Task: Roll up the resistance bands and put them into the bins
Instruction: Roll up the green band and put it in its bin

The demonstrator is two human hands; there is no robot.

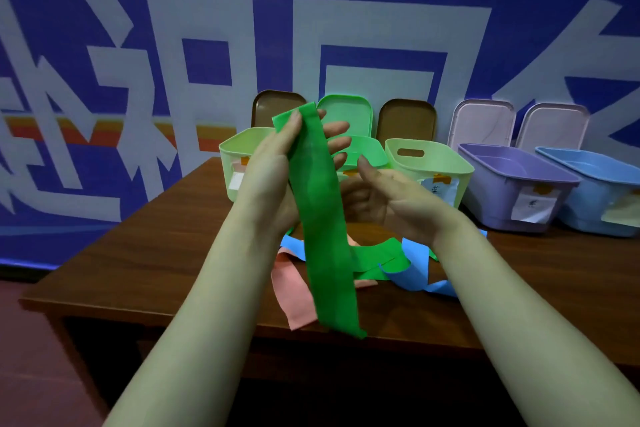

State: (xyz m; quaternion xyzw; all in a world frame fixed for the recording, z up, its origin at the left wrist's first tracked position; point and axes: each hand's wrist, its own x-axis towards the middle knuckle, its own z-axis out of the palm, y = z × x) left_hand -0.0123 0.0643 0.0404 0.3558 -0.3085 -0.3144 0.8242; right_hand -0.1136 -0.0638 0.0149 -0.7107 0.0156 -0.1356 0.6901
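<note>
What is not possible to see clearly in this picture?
Head view only:
Paper label on the purple bin: writing too small to read.
Blue bin: cut off by the right edge.
Right hand: fingertips hidden behind the green band, so its grip is unclear.
Bright green bin: mostly hidden by the left hand.

Both your forearms are bare along all their visible length, and your left hand (273, 163) and right hand (388, 194) are bare as well.

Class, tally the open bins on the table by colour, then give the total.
Pale green: 2, the left bin and the slotted bin
Bright green bin: 1
Purple bin: 1
Blue bin: 1
Total: 5
</note>
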